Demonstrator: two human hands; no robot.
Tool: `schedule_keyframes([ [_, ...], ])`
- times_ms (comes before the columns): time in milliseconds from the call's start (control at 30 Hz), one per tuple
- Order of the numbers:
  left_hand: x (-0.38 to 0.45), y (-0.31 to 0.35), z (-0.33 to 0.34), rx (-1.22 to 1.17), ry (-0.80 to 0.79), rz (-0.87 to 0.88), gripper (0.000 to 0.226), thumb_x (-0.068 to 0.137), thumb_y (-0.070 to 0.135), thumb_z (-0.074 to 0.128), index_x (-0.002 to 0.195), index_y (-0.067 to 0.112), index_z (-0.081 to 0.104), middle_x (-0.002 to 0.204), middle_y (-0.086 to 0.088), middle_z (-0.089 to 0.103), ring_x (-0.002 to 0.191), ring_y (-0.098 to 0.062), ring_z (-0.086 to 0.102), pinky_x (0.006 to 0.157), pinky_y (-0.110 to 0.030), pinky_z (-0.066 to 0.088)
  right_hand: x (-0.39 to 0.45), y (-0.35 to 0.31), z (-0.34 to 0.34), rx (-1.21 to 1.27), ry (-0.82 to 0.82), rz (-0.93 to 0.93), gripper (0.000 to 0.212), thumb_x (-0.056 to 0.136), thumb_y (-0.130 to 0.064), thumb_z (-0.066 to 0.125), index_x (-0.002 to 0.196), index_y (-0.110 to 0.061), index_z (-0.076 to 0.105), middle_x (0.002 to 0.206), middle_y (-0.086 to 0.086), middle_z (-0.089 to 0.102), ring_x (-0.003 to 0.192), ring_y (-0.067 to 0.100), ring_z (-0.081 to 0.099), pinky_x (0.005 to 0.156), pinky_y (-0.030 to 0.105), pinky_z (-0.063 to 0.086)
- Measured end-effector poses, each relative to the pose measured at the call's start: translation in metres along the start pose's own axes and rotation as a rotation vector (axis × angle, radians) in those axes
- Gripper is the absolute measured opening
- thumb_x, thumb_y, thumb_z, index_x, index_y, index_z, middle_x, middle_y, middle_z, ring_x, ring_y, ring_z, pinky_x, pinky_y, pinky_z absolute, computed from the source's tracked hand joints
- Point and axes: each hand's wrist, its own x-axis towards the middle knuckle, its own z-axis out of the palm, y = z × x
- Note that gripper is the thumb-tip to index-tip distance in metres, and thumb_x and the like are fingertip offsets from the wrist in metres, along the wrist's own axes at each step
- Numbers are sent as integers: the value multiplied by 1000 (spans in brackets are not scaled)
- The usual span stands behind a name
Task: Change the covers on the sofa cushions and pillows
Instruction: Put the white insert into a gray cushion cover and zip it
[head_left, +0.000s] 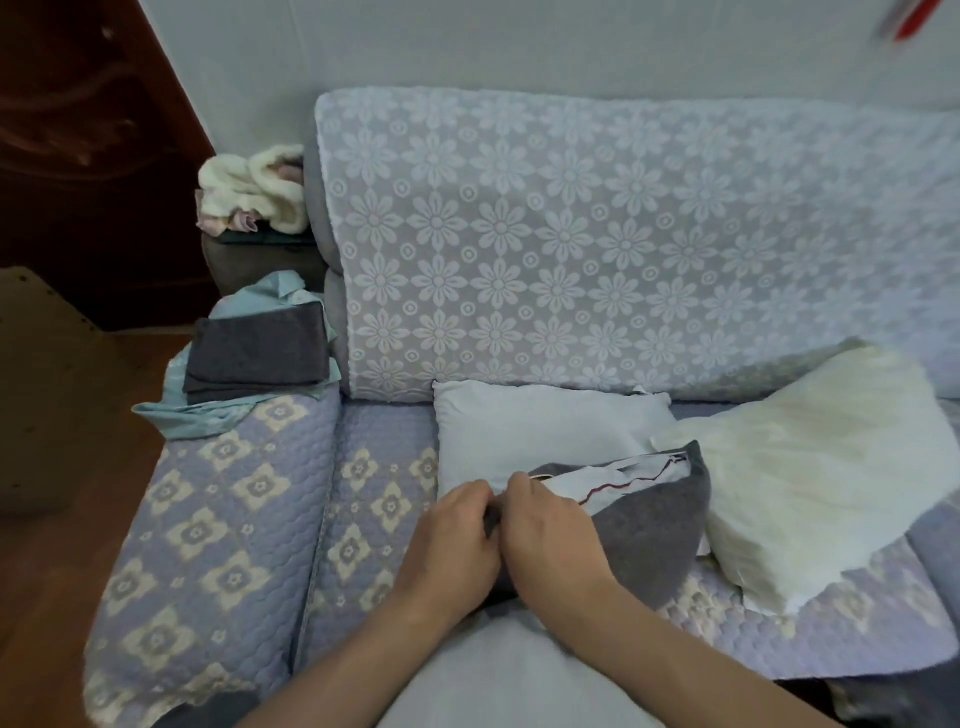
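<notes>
Grey cover (644, 530) lies near-centre on the sofa (218, 519), pillow (597, 480) part-inserted. Left hand (452, 545) and right hand (550, 540) pinch its near-left corner. Closing the opening appears next, needing aligned edges.

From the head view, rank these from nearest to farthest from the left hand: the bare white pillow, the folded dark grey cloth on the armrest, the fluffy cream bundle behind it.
1. Bare white pillow: just beyond the left hand, on the seat.
2. Folded dark grey cloth: far left, on the sofa armrest.
3. Fluffy cream bundle: farthest, up at the back-left corner.
</notes>
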Motion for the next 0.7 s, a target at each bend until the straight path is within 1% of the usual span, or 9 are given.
schedule_keyframes([
  [67, -2, 1, 0, 4, -13, -3, 23, 90, 21, 60, 73, 24, 45, 74, 9, 53, 67, -13, 46, 59, -25, 27, -4, 0, -2, 24, 15, -24, 48, 39, -6, 89, 67, -14, 52, 56, 2, 50, 37, 18, 51, 41, 26, 19],
  [100, -3, 1, 0, 8, -13, -4, 21, 91, 23, 61, 75, 23, 48, 76, 8, 56, 69, -13, 48, 60, -25, 29, -7, -1, -4, 43, 24, -35, 44, 46, -7, 88, 71, -15, 52, 60, 1, 52, 43, 19, 55, 42, 27, 22],
  [167, -5, 1, -1, 10, -5, -4, 22, 93, 28, 61, 75, 23, 50, 79, 6, 61, 70, -14, 50, 62, -26, 32, -9, -2, -6, 159, 28, 39, 25, 80, -13, 70, 84, -16, 46, 75, 2, 58, 67, 26, 64, 56, 31, 31],
  [233, -7, 4, -2, 16, -12, 26, 30, 96, 32, 59, 71, 31, 42, 76, 9, 57, 68, -13, 47, 62, -26, 30, -8, -3, -7, 293, -43, 184, 11, 99, -20, 44, 92, -18, 37, 85, 1, 56, 87, 31, 63, 67, 35, 32],
  [300, -11, 5, -6, 37, -55, 53, 37, 96, 33, 58, 68, 36, 34, 73, 15, 50, 69, -12, 46, 62, -27, 29, -12, -5, -9, 338, -71, 254, 10, 102, -22, 38, 95, -18, 33, 90, 4, 61, 92, 33, 63, 69, 37, 33],
  [433, -19, 2, -11, 75, -76, 86, 38, 95, 38, 59, 68, 37, 32, 70, 15, 44, 71, -12, 46, 61, -28, 31, -21, -7, -12, 287, -121, 225, 5, 99, -18, 38, 99, -18, 33, 99, 4, 65, 95, 32, 63, 68, 37, 35],
  [533, -20, 0, -10, 91, -100, 81, 32, 91, 37, 61, 71, 34, 36, 72, 15, 44, 72, -12, 45, 62, -29, 33, -24, -5, -11, 307, -118, 237, 5, 97, -17, 38, 98, -18, 34, 97, 4, 64, 93, 32, 62, 69, 38, 36],
  [633, -19, -1, -10, 123, -122, 85, 22, 88, 34, 61, 77, 28, 43, 78, 13, 47, 78, -17, 52, 67, -36, 42, -21, -2, -5, 350, -119, 288, 8, 95, -15, 41, 97, -18, 34, 93, 4, 63, 92, 34, 62, 68, 38, 36],
  [700, -20, -3, -10, 138, -121, 84, 20, 87, 32, 61, 79, 26, 45, 79, 13, 48, 78, -19, 53, 67, -37, 42, -19, -1, -3, 363, -126, 305, 9, 95, -15, 42, 96, -18, 34, 87, 3, 59, 91, 34, 62, 68, 37, 35],
])
